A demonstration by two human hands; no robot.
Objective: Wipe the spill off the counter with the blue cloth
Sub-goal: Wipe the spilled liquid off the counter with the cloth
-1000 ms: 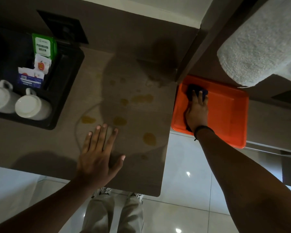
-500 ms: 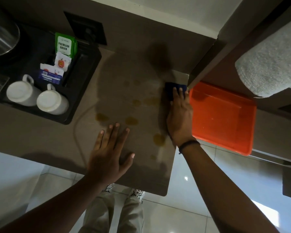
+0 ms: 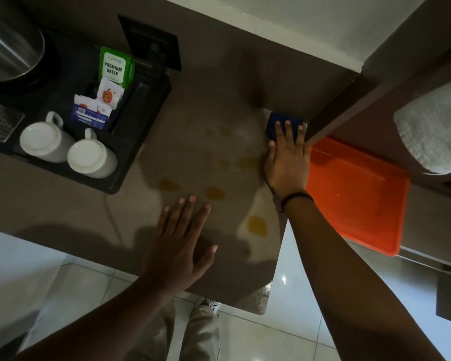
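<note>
The wiping looks barely begun: the right hand (image 3: pixel 287 162) presses flat, fingers spread, on the blue cloth (image 3: pixel 281 124) at the counter's (image 3: pixel 63 212) far right corner, the left hand (image 3: pixel 179 246) lies open nearby, and the yellow spill drops (image 3: pixel 257 226) remain unwiped.

— The cloth (image 3: pixel 276 120)?
— Dark blue, plain. The surface (image 3: pixel 63 204) is dull brown, dotted with amber-yellow spill (image 3: pixel 257 226) blots.
— And beside it?
— A bright orange tray (image 3: pixel 359 194). On the far side, a black tray (image 3: pixel 141 142) with two white mugs (image 3: pixel 90 155), a green-and-white sachet (image 3: pixel 113 67), and a blue packet (image 3: pixel 89 115).
</note>
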